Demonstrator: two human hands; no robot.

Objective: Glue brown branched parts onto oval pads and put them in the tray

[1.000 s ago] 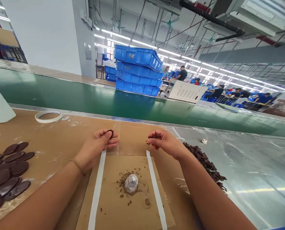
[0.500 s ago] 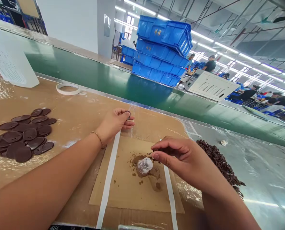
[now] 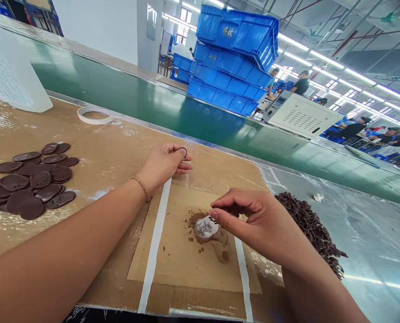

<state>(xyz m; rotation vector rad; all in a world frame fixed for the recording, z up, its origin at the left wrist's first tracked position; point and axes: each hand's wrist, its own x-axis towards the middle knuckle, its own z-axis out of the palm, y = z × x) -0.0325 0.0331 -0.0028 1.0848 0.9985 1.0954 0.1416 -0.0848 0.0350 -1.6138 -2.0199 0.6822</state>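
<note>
My left hand [image 3: 173, 163] is above the brown work surface, its thumb and forefinger pinching a small dark oval piece [image 3: 184, 154] seen mostly edge-on. Over the right part of a taped cardboard sheet [image 3: 180, 264], my right hand [image 3: 243, 213] pinches a tiny dark brown piece [image 3: 214, 220]. That piece is at the rim of a small clear cup [image 3: 205, 228] with whitish contents, ringed by brown stains. Flat dark brown ovals [image 3: 40, 179] lie in a pile on the left. Many small dark brown pieces [image 3: 307, 224] are heaped beyond my right wrist.
A tape roll [image 3: 95, 115] and a translucent white bottle [image 3: 16, 72] stand at the back left. Behind runs a green conveyor belt [image 3: 126, 96] with stacked blue crates [image 3: 233, 58] and a beige machine [image 3: 302, 114]. Several people are in the far background at right.
My right hand has brought the tiny dark piece down and left to the cup. My left hand keeps its pinch. The view has shifted slightly.
</note>
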